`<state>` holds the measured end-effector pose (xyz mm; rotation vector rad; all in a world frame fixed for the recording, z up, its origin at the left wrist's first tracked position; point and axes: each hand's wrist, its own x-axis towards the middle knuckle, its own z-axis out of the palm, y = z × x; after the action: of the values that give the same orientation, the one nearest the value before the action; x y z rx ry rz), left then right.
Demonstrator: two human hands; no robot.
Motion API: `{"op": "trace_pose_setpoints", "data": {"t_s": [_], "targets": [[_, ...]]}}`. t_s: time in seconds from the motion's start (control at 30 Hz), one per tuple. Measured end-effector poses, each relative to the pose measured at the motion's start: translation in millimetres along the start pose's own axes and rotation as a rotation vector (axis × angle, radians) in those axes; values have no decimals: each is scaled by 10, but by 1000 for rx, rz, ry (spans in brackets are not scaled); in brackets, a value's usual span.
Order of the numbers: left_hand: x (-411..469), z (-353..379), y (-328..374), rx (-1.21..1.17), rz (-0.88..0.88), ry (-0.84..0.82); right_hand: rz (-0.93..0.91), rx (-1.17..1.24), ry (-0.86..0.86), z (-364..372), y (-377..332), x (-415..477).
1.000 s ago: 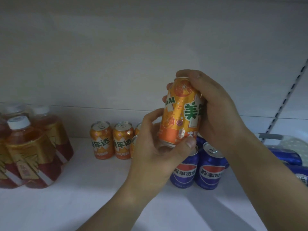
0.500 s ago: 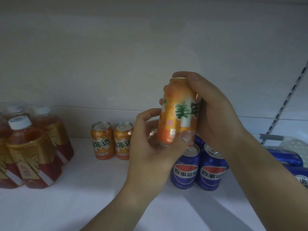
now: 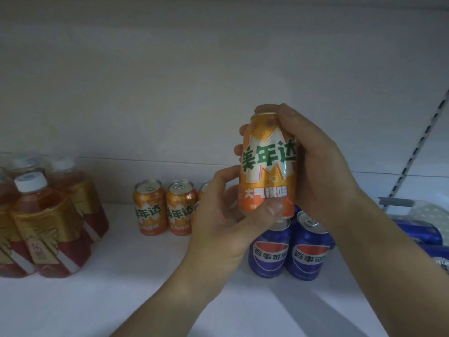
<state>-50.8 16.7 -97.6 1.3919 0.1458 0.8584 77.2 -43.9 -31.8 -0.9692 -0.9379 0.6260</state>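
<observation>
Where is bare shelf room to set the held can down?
Bare shelf lies between the tea bottles and the standing orange cans, and along the front edge left of the left hand. Crowded: from those cans rightward through the blue cans to the right end, behind the held can.

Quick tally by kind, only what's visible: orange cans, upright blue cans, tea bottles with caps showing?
orange cans: 5, counting the held orange can gripped by the left hand and right hand; two are partly hidden
upright blue cans: 2
tea bottles with caps showing: 3
Total: 10
</observation>
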Motion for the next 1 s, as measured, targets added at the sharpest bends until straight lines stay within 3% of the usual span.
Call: {"op": "trace_pose_setpoints", "data": {"t_s": [0.37,0.83,1.0], "targets": [[7,28,-41,122,31,128,-15,-14,9,20,48,-1],[-16,39,-18,155,139,169,-31,-18,27,53,53,5],[-7,25,2,120,110,114,-71,21,54,49,0,2]]}}
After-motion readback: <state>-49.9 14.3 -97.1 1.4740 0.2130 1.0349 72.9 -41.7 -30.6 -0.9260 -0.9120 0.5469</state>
